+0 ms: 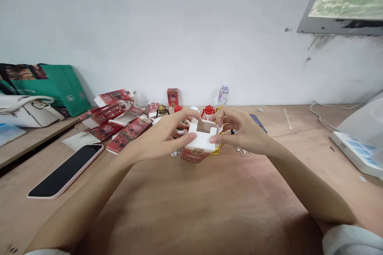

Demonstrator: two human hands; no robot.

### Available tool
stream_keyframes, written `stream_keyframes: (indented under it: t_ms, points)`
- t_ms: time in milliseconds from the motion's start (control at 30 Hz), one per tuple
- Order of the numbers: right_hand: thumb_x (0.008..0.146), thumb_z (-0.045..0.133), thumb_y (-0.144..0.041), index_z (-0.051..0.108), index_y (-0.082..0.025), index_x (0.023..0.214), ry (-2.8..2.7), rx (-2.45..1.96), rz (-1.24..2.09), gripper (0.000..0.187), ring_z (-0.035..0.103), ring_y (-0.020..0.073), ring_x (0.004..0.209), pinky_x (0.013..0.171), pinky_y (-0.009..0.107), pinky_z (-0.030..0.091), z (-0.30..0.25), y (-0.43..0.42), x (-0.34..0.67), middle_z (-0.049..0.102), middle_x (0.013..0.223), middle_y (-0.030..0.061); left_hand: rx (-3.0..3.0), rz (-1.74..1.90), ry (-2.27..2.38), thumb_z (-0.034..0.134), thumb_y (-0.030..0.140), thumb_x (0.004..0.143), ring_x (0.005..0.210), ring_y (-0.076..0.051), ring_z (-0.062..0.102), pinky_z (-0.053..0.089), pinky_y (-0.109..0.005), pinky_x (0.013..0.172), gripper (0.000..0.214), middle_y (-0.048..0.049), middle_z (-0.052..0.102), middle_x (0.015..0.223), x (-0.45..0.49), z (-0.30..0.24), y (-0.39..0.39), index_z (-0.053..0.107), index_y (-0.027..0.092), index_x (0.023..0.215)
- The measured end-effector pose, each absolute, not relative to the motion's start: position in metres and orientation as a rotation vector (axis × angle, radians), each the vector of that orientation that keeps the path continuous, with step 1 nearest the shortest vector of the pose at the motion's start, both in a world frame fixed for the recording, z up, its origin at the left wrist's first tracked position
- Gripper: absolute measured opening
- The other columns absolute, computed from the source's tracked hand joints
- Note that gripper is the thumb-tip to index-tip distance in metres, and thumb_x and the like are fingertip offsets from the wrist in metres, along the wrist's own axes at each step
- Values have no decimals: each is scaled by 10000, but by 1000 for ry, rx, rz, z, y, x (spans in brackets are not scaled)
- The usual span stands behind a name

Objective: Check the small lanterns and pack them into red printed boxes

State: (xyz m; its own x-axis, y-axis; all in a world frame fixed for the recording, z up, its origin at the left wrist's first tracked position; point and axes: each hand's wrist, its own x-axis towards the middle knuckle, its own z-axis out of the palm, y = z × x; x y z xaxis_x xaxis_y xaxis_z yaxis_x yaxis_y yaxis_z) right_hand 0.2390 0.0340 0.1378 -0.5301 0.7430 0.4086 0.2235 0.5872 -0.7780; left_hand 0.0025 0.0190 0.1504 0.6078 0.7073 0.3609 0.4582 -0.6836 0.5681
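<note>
A small red printed cardboard box (196, 154) with white end flaps is held between both hands over the middle of the table. Its top faces me and stands open, with the flaps partly folded. My left hand (169, 133) pinches the box's left side, thumb on the front white flap. Gripping the right side near the top edge is my right hand (239, 129), its thumb also on the white flap. Behind the hands stand small lanterns, among them a red lantern (208, 110) and a dark bronze-coloured one (162, 110), partly hidden by the fingers and box.
Flattened red boxes (128, 132) lie in a pile at left, behind a phone (67, 171). A closed red box (172, 98) and a bottle (223, 95) stand near the wall. A white handbag (30, 110) and green bag (67, 87) sit far left; a white device (356, 151) is at right.
</note>
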Motion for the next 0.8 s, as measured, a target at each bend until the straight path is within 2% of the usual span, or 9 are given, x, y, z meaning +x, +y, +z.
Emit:
stream_keyframes:
  t_ms: [100,233,333,433,533,667,800]
  points:
    - [691,770,-297,460,-210,738,-2064,-765,879,325,575,130,765,679,307,519,139,34,240,556,834,-22,2369,761,960,563,389,881,931,-158,617,496,-154,523,261,-35,510,1123,1,150,18,426,269,1067]
    - [720,743,-271,480,-204,772,-2057,-765,934,276,578,129,799,669,293,502,140,35,242,584,964,12,2353,828,947,577,386,869,853,-136,583,501,-171,538,250,-11,495,944,4,148,21,393,228,928]
    - [729,732,-251,488,-197,779,-2057,-771,971,255,555,101,725,630,277,481,140,36,243,579,947,4,2376,862,924,561,354,879,764,-110,560,489,-178,541,205,2,506,880,7,147,22,417,209,858]
    - [738,714,-238,468,-194,765,-2048,-781,960,252,534,81,684,602,264,462,137,38,242,576,954,2,2420,903,926,546,309,880,770,-112,582,497,-184,573,133,-9,551,899,10,146,22,499,192,841]
    - [755,697,-270,464,-208,834,-1986,-816,906,253,551,88,694,602,261,470,132,41,238,566,946,0,2362,1012,981,552,277,864,824,-125,612,524,-194,633,120,-31,618,995,14,141,24,603,190,930]
    - [733,727,-360,469,-219,931,-1895,-857,797,354,605,130,790,686,297,512,125,44,231,575,971,12,2329,1062,1063,530,235,858,851,-132,621,517,-216,663,332,-45,640,1194,16,135,30,611,219,1179]
    - [822,637,-367,556,-205,853,-2052,-770,708,184,587,126,806,720,288,508,122,49,228,604,888,10,2444,1009,1096,479,222,881,867,-145,608,494,-259,716,431,-48,615,1280,17,131,35,536,231,1308]
